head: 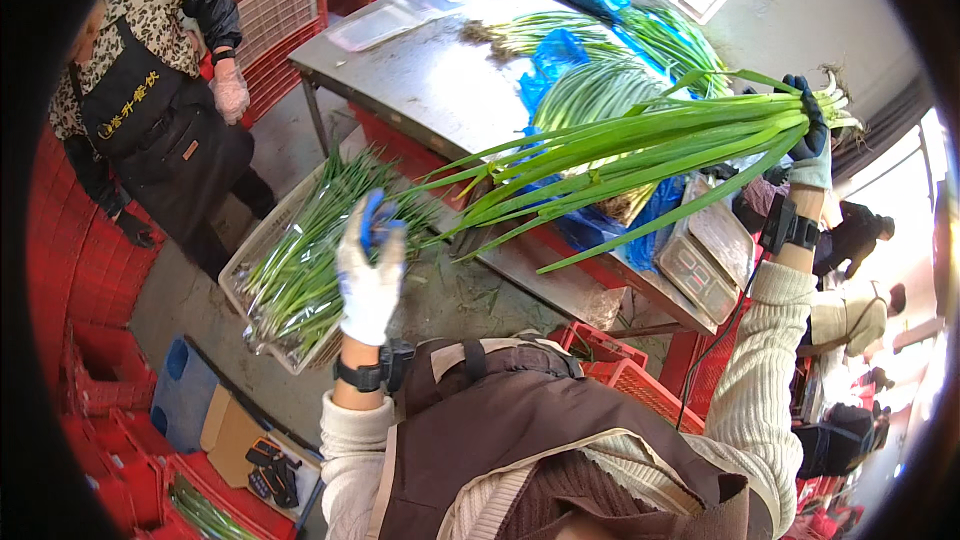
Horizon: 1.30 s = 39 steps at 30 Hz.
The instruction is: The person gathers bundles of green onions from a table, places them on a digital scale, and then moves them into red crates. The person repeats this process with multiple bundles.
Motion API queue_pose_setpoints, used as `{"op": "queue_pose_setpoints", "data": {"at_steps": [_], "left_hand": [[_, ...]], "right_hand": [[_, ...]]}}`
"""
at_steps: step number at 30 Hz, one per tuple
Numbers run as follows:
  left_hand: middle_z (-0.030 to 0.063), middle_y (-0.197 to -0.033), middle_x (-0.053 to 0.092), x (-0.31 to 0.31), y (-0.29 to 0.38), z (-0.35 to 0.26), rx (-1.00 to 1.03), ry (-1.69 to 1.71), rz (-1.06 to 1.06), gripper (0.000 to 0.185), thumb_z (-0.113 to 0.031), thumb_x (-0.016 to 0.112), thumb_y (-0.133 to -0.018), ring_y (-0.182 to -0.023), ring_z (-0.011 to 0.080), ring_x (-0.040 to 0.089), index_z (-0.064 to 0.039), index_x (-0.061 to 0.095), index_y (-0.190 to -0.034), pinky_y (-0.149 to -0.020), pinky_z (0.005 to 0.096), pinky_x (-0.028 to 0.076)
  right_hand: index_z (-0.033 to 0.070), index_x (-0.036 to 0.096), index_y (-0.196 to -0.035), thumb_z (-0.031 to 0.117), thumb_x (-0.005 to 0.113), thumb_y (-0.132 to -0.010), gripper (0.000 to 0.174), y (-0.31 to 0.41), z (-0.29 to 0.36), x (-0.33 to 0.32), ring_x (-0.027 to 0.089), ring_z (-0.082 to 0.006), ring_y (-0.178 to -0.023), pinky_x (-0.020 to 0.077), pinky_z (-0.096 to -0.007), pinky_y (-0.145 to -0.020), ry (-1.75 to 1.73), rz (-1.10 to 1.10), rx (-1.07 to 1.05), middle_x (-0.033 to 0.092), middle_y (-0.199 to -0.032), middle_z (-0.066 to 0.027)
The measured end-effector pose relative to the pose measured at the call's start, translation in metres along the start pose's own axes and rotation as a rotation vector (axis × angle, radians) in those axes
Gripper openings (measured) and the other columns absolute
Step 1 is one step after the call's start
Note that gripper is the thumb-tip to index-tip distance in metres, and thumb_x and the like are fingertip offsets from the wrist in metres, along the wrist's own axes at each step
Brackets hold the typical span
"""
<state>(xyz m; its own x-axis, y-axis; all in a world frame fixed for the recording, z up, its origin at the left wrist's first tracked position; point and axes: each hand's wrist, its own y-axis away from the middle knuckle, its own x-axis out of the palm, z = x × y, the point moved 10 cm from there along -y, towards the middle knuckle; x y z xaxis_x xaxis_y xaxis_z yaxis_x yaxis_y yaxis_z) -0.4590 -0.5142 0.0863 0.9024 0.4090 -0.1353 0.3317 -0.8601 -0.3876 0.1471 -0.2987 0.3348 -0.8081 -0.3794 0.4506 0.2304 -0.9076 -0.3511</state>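
My right hand [808, 120], in a dark-palmed glove, grips a bunch of scallions [637, 142] just above its white, rooted ends. The long green leaves hang out leftward past the table edge. My left hand [371, 262], in a white glove with blue fingertips, is raised in front of a pale plastic crate [244, 255]. Its fingers look bent and apart, slightly blurred, and I see nothing held in them. Inside the crate lie thin green stalks [300, 270], partly under clear plastic film. Whether the leaf tips touch the left hand I cannot tell.
A metal table [420, 82] carries more scallions [592, 90], blue plastic film [559, 60] and a weighing scale [705, 247]. Another person in a dark apron [165, 120] stands beyond the crate. Red crates [611, 367] stand beside me; a low cart [225, 420] is at lower left.
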Motion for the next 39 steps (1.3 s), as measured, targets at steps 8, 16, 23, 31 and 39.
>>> {"op": "queue_pose_setpoints", "data": {"at_steps": [8, 16, 23, 31, 39], "left_hand": [[0.0170, -0.124, 0.062, 0.116, -0.004, -0.026, 0.330, -0.481, 0.368, 0.058, -0.017, 0.067, -0.081, -0.095, 0.0366, 0.064, -0.010, 0.052, -0.136, -0.083, 0.0419, 0.052], [0.0161, -0.099, 0.069, 0.077, -0.002, 0.078, -0.104, -0.367, 0.317, 0.020, -0.013, 0.055, -0.089, -0.090, 0.0342, 0.065, -0.005, 0.069, -0.102, -0.078, 0.0414, 0.051], [0.0205, -0.107, 0.067, 0.152, 0.050, 0.117, -0.107, -0.703, 1.069, 0.035, -0.024, 0.067, -0.081, -0.099, 0.0362, 0.063, -0.006, 0.067, -0.111, -0.088, 0.0421, 0.049], [0.0188, -0.104, 0.068, 0.233, -0.018, 0.044, 0.227, -0.376, 0.537, 0.034, -0.020, 0.057, -0.094, -0.089, 0.0331, 0.067, -0.005, 0.060, -0.124, -0.082, 0.0405, 0.052], [0.0158, -0.121, 0.061, 0.410, -0.013, -0.127, 0.409, 0.176, 0.887, 0.054, -0.009, 0.070, -0.085, -0.103, 0.0256, 0.063, -0.006, 0.050, -0.135, -0.092, 0.0370, 0.048]], "right_hand": [[0.001, 0.045, -0.142, 0.010, 0.058, -0.093, 0.051, 0.017, -0.060, 0.002, 0.041, -0.0272, -0.136, 0.0288, -0.0419, -0.117, 0.059, -0.370, -0.051, 0.046, -0.146, -0.0147], [-0.001, 0.062, -0.119, 0.004, 0.063, -0.086, 0.034, 0.048, -0.045, -0.068, 0.057, -0.0293, -0.119, 0.0421, -0.0461, -0.108, -0.153, -0.208, 0.075, 0.062, -0.126, -0.0166], [-0.002, 0.059, -0.123, 0.005, 0.063, -0.087, 0.037, 0.129, -0.016, -0.142, 0.057, -0.0309, -0.118, 0.0431, -0.0459, -0.106, -0.032, -0.532, 0.002, 0.061, -0.126, -0.0175], [-0.001, 0.055, -0.130, 0.007, 0.061, -0.091, 0.040, 0.210, 0.043, -0.145, 0.056, -0.0262, -0.123, 0.0418, -0.0428, -0.109, -0.018, -0.596, -0.049, 0.060, -0.130, -0.0162], [-0.004, 0.046, -0.133, 0.007, 0.055, -0.094, 0.041, 0.222, 0.043, -0.102, 0.061, -0.0330, -0.112, 0.0507, -0.0476, -0.099, 0.126, -0.539, -0.137, 0.062, -0.121, -0.0185]]}}
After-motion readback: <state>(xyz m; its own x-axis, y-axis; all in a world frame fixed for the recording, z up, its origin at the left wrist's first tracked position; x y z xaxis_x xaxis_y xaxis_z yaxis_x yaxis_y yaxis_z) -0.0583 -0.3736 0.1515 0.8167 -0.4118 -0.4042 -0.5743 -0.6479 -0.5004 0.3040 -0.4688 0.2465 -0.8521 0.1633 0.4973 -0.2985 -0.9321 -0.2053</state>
